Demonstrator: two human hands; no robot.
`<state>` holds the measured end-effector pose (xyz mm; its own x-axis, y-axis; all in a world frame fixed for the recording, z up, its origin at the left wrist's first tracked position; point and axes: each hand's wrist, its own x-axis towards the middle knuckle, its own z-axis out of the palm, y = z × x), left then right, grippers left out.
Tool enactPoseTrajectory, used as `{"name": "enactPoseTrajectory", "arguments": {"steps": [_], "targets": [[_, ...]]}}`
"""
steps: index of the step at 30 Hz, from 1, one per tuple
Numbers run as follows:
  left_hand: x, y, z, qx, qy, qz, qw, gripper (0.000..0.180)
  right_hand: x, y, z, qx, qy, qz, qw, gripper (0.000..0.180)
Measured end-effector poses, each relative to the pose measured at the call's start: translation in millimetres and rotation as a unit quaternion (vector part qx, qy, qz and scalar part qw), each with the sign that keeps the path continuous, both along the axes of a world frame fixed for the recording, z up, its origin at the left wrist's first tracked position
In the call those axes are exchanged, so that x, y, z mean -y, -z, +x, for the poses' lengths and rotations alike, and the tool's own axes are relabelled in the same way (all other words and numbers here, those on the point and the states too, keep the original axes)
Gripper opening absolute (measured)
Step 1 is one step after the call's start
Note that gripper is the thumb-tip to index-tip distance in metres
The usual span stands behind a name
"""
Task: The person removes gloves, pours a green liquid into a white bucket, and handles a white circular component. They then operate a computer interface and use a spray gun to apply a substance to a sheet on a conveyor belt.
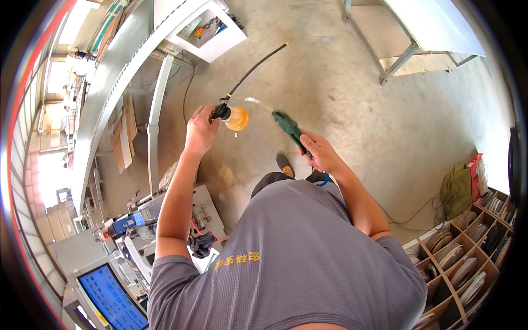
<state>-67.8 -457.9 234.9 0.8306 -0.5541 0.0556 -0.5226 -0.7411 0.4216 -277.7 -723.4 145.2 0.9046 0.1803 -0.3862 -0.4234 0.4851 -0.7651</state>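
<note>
Left hand (201, 131): fingers curled round the black cap (221, 111) of a rounded, amber-yellow bottle (238, 119), above beige-grey concrete floor (363, 132). Slim, curved black hose (256, 67) extends from the cap. Right hand (323, 155): gripping an elongated, dark green hand tool (287, 126), nose toward bottle. Pale streak (257, 103) off the nose, possibly a nozzle; blurred.

There is 1 left hand (201, 130), 1 right hand (320, 153), 1 orange bottle (237, 119), 1 black tube (254, 69), 1 green tool (287, 126), 1 grey shirt (308, 242), 1 large monitor (113, 297), 1 white table (437, 25), 1 green bag (454, 190) and 1 divided rack (441, 276).
</note>
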Motion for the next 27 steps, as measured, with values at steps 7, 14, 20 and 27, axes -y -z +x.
{"name": "enactPoseTrajectory", "arguments": {"steps": [7,14,20,27], "targets": [[13.0,8.2,24.1,-0.046,-0.01,-0.081,0.996,0.03,2.1,-4.8,15.6,-0.002,0.038,-0.009,0.999,0.046],[5.3,11.6,44.5,-0.017,-0.008,-0.055,0.998,0.031,-5.7,-11.1,31.0,0.05,0.014,0.009,0.999,0.051],[-0.6,14.2,53.8,0.011,-0.026,-0.024,0.999,0.031,-26.1,-27.7,41.8,0.078,0.028,-0.139,0.987,0.047],[-10.3,18.6,54.2,0.017,-0.023,-0.019,0.999,0.029,-38.9,-29.4,52.3,0.107,0.027,-0.254,0.961,0.047]]}}
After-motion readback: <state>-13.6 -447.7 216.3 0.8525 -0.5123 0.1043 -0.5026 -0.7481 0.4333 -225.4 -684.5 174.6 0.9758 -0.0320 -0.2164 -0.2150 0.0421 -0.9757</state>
